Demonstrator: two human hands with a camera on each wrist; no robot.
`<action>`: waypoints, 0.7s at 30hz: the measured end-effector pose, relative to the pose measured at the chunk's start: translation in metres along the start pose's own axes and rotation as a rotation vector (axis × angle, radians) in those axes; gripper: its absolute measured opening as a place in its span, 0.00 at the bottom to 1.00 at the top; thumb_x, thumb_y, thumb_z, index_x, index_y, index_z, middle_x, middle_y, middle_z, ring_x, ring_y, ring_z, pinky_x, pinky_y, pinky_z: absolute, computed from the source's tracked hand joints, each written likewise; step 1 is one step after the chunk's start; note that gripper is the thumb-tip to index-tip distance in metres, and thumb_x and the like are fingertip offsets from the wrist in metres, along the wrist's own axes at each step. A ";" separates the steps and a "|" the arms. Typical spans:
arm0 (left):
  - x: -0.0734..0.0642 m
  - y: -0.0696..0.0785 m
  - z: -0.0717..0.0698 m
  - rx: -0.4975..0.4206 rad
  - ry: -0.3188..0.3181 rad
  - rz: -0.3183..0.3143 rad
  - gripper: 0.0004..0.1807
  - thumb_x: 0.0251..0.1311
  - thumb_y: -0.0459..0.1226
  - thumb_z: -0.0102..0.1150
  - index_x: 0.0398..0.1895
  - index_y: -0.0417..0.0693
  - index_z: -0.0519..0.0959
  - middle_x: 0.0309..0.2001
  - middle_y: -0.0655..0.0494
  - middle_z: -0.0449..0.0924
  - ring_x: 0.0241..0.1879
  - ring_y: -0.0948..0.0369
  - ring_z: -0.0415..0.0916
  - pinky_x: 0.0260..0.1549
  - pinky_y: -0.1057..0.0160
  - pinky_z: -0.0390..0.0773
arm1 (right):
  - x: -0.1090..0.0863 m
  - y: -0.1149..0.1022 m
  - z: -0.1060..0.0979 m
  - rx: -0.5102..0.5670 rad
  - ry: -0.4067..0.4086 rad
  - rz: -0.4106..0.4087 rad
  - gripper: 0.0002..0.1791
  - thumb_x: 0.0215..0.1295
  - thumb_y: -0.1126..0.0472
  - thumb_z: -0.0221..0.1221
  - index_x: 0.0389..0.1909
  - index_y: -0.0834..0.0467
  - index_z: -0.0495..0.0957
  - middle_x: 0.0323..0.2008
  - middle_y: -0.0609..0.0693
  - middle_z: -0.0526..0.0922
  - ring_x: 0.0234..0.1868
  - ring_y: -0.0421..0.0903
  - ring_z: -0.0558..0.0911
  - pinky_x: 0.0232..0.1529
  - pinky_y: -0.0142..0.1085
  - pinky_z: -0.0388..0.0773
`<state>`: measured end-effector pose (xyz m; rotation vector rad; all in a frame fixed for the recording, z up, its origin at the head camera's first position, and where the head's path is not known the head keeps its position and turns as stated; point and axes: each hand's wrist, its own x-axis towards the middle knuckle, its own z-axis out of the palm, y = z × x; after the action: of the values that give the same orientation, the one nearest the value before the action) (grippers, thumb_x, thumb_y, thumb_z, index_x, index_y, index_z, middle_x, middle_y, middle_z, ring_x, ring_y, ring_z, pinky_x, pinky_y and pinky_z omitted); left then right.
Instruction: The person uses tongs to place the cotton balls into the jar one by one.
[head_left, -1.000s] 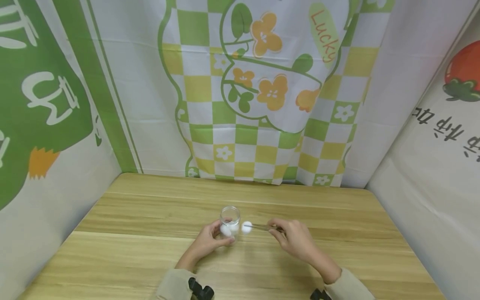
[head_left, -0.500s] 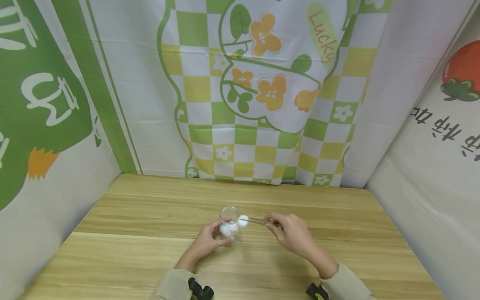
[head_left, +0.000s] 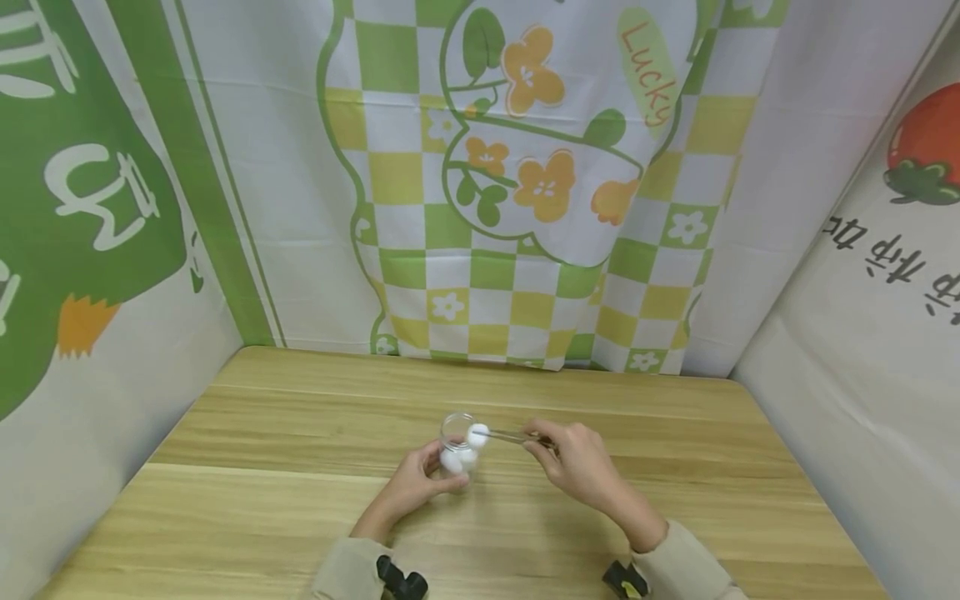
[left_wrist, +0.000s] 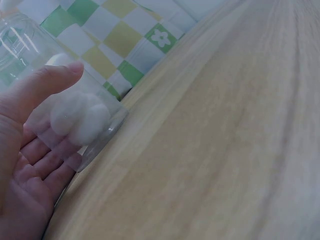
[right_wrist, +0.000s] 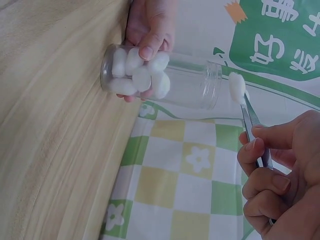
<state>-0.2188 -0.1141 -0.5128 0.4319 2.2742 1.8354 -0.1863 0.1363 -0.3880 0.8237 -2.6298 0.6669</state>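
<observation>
A clear jar [right_wrist: 192,85] stands upright on the table, its mouth uncovered. Several white cotton balls [right_wrist: 141,77] lie in its lower part. My left hand [head_left: 412,485] grips the jar low down, thumb on the near side and fingers behind it, as the left wrist view also shows. Metal tweezers [right_wrist: 251,120] are pinched in my right hand [head_left: 583,468]. One more cotton ball [right_wrist: 237,88] is held between the tweezer tips. In the right wrist view it hangs just above the jar's mouth, apart from the rim.
Both hands work over a wood-grain table [head_left: 300,425]. A checked curtain [head_left: 480,317] hangs behind its far edge, and printed cloth walls [head_left: 847,350] close in both sides.
My right hand has moved left and away from me, carrying the tweezers and cotton ball from beside the jar up to its mouth. The left hand and jar have stayed put.
</observation>
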 end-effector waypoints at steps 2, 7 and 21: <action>0.000 0.001 0.000 0.000 0.002 0.001 0.36 0.54 0.39 0.69 0.66 0.43 0.68 0.67 0.35 0.67 0.68 0.38 0.65 0.71 0.41 0.63 | 0.001 -0.001 0.000 0.002 0.006 -0.002 0.05 0.62 0.60 0.62 0.38 0.54 0.82 0.27 0.48 0.88 0.20 0.30 0.73 0.19 0.18 0.64; 0.000 0.001 0.000 0.003 0.008 -0.001 0.36 0.53 0.39 0.69 0.66 0.42 0.68 0.67 0.35 0.67 0.68 0.39 0.65 0.71 0.42 0.64 | 0.003 -0.002 0.000 0.002 0.020 -0.010 0.05 0.61 0.60 0.63 0.38 0.54 0.82 0.26 0.48 0.88 0.21 0.31 0.76 0.20 0.18 0.65; -0.003 0.000 -0.001 0.057 0.012 0.080 0.35 0.54 0.43 0.69 0.64 0.42 0.70 0.63 0.34 0.72 0.63 0.39 0.71 0.65 0.44 0.72 | 0.010 -0.003 0.007 -0.003 0.033 0.008 0.06 0.61 0.61 0.63 0.38 0.54 0.83 0.27 0.48 0.88 0.22 0.35 0.79 0.21 0.21 0.69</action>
<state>-0.2162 -0.1158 -0.5130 0.5292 2.3548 1.8181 -0.1932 0.1263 -0.3886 0.7947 -2.6049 0.6734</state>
